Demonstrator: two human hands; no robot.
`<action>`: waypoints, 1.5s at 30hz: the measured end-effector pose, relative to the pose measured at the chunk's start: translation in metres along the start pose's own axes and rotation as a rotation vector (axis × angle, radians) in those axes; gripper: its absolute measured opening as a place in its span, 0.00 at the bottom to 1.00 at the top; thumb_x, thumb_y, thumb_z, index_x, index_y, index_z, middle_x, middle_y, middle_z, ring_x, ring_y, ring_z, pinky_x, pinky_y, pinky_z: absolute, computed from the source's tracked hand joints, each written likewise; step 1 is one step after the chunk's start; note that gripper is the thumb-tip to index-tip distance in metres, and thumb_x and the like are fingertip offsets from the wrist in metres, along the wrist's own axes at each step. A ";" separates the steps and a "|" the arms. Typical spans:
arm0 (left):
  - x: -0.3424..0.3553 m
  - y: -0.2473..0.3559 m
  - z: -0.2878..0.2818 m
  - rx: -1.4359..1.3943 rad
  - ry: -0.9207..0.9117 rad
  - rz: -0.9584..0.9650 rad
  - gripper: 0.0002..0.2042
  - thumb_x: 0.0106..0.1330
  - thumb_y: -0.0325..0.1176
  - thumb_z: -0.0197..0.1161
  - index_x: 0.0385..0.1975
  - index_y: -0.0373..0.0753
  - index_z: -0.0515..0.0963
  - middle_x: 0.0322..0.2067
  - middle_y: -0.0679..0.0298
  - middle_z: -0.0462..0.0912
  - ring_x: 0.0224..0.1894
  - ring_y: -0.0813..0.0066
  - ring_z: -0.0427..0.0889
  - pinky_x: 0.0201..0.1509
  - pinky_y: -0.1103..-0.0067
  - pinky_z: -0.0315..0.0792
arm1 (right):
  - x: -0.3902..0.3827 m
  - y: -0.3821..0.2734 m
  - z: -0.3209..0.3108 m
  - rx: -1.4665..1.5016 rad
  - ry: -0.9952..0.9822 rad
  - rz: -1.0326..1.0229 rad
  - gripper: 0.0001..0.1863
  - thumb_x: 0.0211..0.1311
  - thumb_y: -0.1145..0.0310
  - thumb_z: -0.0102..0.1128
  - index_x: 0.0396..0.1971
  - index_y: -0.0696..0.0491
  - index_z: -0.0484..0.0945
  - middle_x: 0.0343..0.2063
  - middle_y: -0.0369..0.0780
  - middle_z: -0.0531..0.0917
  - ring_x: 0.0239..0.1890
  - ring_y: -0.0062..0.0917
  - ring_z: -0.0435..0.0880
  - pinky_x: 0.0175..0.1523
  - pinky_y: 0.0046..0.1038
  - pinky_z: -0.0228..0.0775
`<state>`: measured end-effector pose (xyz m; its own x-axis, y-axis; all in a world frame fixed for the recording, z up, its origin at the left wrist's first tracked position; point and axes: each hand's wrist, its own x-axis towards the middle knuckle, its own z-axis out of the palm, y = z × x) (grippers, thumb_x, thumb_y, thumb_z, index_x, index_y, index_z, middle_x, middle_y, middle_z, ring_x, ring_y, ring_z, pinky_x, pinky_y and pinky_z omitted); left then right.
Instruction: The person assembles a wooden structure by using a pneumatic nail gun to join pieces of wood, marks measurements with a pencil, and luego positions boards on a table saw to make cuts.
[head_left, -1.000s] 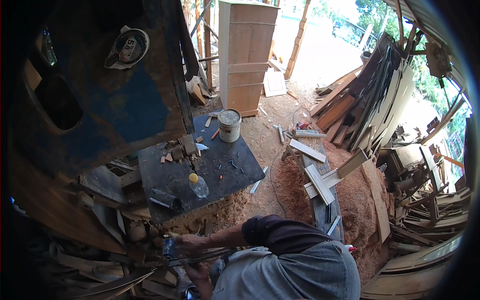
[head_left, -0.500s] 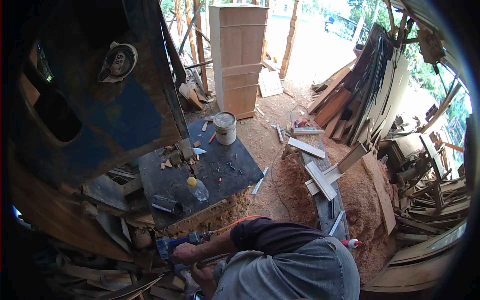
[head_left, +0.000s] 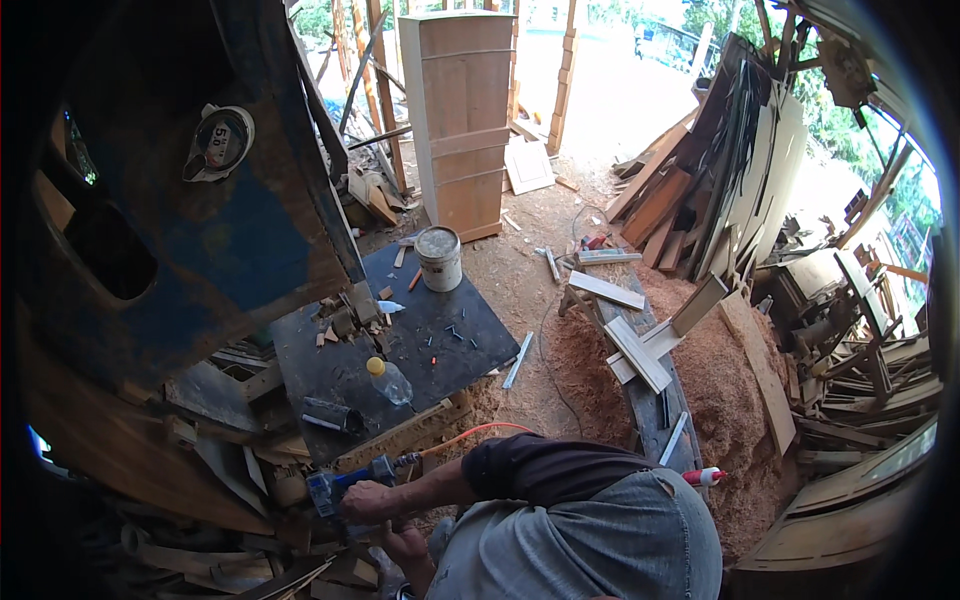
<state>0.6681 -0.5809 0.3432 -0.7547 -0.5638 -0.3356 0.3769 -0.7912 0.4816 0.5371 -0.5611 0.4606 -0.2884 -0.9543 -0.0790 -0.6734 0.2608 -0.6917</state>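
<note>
A blue air nail gun [head_left: 340,484] with an orange hose [head_left: 470,432] coupled to it is at the lower left, off the near edge of the dark work table. My right hand [head_left: 366,502], its arm in a dark sleeve reaching across to the left, is closed around the nail gun. Just below it, close against the tool's underside, is my left hand [head_left: 406,546]. Its fingers are curled, and what they grip is hidden. A clear bottle with a yellow cap [head_left: 390,382] and a dark cylinder [head_left: 333,416] lie on the table nearby.
A white bucket [head_left: 438,260] and small wood scraps stand on the dark table [head_left: 480,335]. Boards rest on a narrow bench [head_left: 640,400] amid sawdust at the right. A tall wooden cabinet [head_left: 458,130] stands behind; planks [head_left: 690,180] lean at the far right.
The view has turned slightly, so the surroundings sit a little further left. The nail gun is slightly higher and tilted more; both hands stay at it.
</note>
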 end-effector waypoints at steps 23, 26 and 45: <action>0.005 0.005 0.005 0.031 -0.009 0.036 0.19 0.70 0.33 0.55 0.59 0.34 0.71 0.56 0.56 0.76 0.59 0.65 0.74 0.65 0.69 0.66 | 0.010 0.000 0.004 -0.128 0.122 -0.167 0.08 0.52 0.66 0.60 0.31 0.49 0.85 0.30 0.41 0.86 0.40 0.38 0.86 0.43 0.37 0.78; 0.009 0.009 0.010 0.024 -0.004 0.044 0.19 0.69 0.33 0.55 0.59 0.35 0.71 0.55 0.56 0.76 0.58 0.65 0.74 0.65 0.69 0.66 | -0.029 -0.048 -0.025 -0.288 0.143 0.083 0.10 0.58 0.64 0.53 0.38 0.49 0.77 0.41 0.41 0.79 0.48 0.35 0.79 0.47 0.37 0.71; -0.010 0.001 0.006 0.840 -0.076 0.217 0.19 0.68 0.34 0.57 0.58 0.37 0.72 0.54 0.58 0.77 0.56 0.67 0.75 0.63 0.69 0.68 | 0.016 0.033 0.037 0.024 0.256 -0.412 0.07 0.40 0.69 0.61 0.24 0.50 0.82 0.25 0.42 0.83 0.31 0.40 0.85 0.35 0.39 0.78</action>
<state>0.6730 -0.5745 0.3525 -0.7572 -0.6408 -0.1267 0.0178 -0.2142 0.9766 0.5355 -0.5728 0.4104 -0.1608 -0.9100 0.3822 -0.7517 -0.1380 -0.6449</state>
